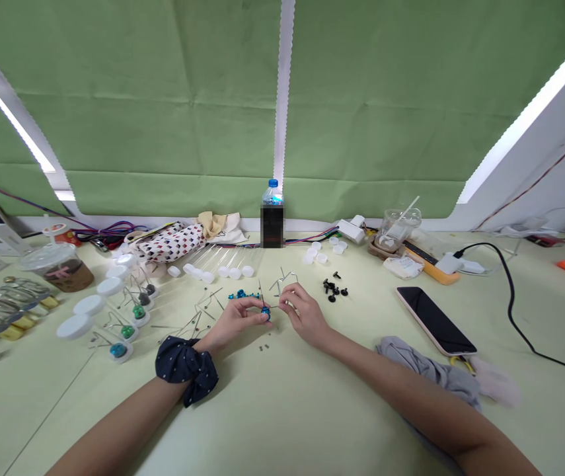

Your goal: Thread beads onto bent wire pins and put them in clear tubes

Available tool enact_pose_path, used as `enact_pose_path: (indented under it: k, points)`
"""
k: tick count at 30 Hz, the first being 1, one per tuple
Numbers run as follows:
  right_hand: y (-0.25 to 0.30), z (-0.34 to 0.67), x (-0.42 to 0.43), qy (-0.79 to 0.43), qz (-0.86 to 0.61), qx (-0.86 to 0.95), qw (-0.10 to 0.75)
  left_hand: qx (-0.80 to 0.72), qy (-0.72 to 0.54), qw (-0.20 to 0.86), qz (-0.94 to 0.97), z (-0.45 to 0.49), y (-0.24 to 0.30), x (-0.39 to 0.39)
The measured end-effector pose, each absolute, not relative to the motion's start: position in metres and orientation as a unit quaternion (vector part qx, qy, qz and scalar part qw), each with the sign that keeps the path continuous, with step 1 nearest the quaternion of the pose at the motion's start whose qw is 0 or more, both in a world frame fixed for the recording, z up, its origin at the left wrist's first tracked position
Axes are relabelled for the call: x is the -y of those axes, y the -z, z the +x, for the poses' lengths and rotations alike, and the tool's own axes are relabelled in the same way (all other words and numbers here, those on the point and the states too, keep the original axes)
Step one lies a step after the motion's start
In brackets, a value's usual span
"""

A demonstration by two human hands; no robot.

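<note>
My left hand, with a dark dotted scrunchie at its wrist, pinches a small blue metal part. A thin dark rod stands up from that part. The fingers of my right hand are closed on a thin metal rod that reaches towards the blue part; whether its tip touches, I cannot tell. Behind my hands lie more small blue parts and bent metal rods. Several tiny pieces rest just in front, and loose thin rods lie by my left wrist.
Clear tubes with white caps lie at left, holding blue, green and dark parts. Loose white caps, black screws and a bottle are further back. At right are a phone, grey cloth and black cable.
</note>
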State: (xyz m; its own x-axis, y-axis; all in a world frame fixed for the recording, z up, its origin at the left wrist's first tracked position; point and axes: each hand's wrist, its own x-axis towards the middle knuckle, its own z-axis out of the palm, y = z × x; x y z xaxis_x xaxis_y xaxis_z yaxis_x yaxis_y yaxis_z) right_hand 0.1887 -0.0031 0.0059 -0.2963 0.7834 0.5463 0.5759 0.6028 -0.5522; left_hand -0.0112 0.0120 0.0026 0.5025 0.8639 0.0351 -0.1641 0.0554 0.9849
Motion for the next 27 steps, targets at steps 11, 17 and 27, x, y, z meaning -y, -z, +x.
enact_pose_path:
  k: [11, 17, 27]
  points:
    - [-0.0057, 0.1868, 0.0059, -0.103, -0.445, 0.803, 0.384, -0.304, -0.383, 0.642, 0.591, -0.0108, 0.0008, -0.0118]
    - [-0.0031, 0.1853, 0.0064, -0.093, -0.462, 0.805, 0.361, -0.307, -0.384, 0.636, 0.595, -0.0091, 0.0005, -0.0099]
    - [0.0037, 0.1817, 0.0081, -0.075, -0.472, 0.811, 0.337, -0.299, -0.375, 0.640, 0.601, -0.0067, 0.0002, -0.0078]
